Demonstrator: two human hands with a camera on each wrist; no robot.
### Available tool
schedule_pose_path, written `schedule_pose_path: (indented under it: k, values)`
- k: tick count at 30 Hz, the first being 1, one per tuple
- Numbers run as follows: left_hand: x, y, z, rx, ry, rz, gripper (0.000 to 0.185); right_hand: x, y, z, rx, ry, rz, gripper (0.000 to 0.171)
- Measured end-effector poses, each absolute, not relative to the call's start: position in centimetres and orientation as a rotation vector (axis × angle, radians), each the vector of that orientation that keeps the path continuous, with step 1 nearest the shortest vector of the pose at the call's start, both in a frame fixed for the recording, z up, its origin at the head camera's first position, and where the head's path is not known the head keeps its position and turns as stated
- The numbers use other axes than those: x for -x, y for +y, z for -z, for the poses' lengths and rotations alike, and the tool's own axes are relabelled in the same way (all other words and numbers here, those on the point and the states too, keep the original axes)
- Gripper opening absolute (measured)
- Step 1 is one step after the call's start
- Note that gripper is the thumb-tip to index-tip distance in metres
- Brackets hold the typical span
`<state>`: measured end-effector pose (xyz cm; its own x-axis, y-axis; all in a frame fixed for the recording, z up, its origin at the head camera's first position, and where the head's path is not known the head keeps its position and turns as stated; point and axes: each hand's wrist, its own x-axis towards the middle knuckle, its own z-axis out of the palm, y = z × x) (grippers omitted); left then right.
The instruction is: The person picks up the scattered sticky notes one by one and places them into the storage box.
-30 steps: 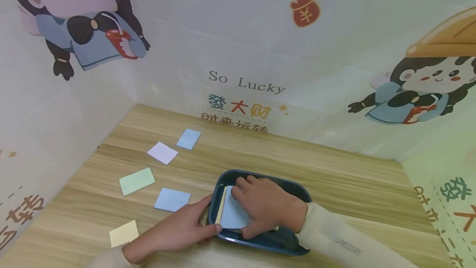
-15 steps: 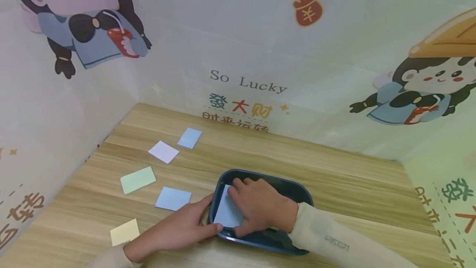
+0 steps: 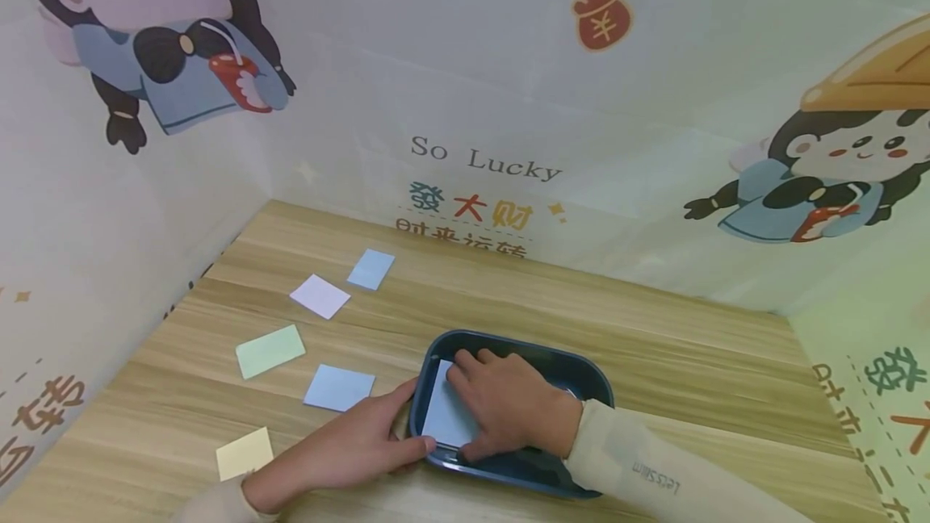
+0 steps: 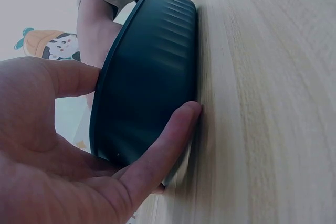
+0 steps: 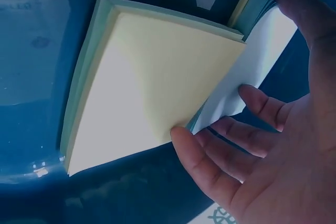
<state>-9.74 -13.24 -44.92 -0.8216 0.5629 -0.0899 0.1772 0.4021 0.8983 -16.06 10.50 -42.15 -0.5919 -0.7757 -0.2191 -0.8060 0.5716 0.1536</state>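
The dark blue plastic tray [image 3: 574, 474] sits on the table in the head view. My left hand [image 3: 366, 434] grips its left end; in the left wrist view the thumb presses the rim and the fingers spread along the outer wall. My right hand [image 3: 512, 402] is inside the tray, holding a stack of light-blue paper notes [image 3: 446, 418] by opposite edges at the left end. Seen from the right wrist, a second stack of notes, pale yellow on top [image 5: 142, 82] with green layers beneath, lies beside it, with one fingertip at its edge. The head view hides that stack under my hand.
Left of the tray, loose notes lie on the wooden table: two blue ones [image 3: 339, 387] [image 3: 371, 269], a lilac one [image 3: 320, 297], a green one [image 3: 271, 352] and a yellow one [image 3: 245, 453]. A printed cloth [image 3: 479, 87] hangs around the table.
The right hand has shifted the blue stack slightly left, toward the tray's end wall, covering a yellow edge that showed earlier. The left hand keeps its hold on the tray.
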Motion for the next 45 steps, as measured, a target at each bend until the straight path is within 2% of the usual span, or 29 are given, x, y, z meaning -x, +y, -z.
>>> schedule_pose_path:
  k: [7, 16, 22, 26, 33, 39, 45]
  values:
    - [9.6, -13.1, 45.1, -0.606, 2.272, -1.390, 0.077, 16.2, 12.5, 41.4, 1.378, 2.664, -0.301, 0.082]
    - [9.4, -13.0, 44.9, -0.577, 2.298, -1.378, 0.082, 16.0, 17.2, 39.7, 1.468, 2.844, 0.113, 0.032]
    - [9.3, -13.1, 44.8, -0.571, 2.298, -1.385, 0.082, 15.4, 20.5, 39.0, 1.338, 2.998, 0.383, 0.018]
    - [9.3, -13.1, 44.8, -0.577, 2.296, -1.379, 0.082, 14.7, 22.7, 39.1, 1.118, 3.081, 0.517, 0.017]
    - [9.3, -13.6, 44.4, -0.562, 2.318, -1.333, 0.084, 13.1, 25.2, 39.8, 0.738, 3.128, 0.644, 0.030]
    - [9.0, -14.9, 44.3, -0.548, 2.393, -1.277, 0.083, 12.1, 26.3, 40.8, 0.656, 3.126, 0.658, 0.041]
    - [8.5, -16.3, 44.4, -0.546, 2.468, -1.275, 0.062, 11.8, 26.3, 41.8, 0.669, 3.147, 0.654, 0.044]
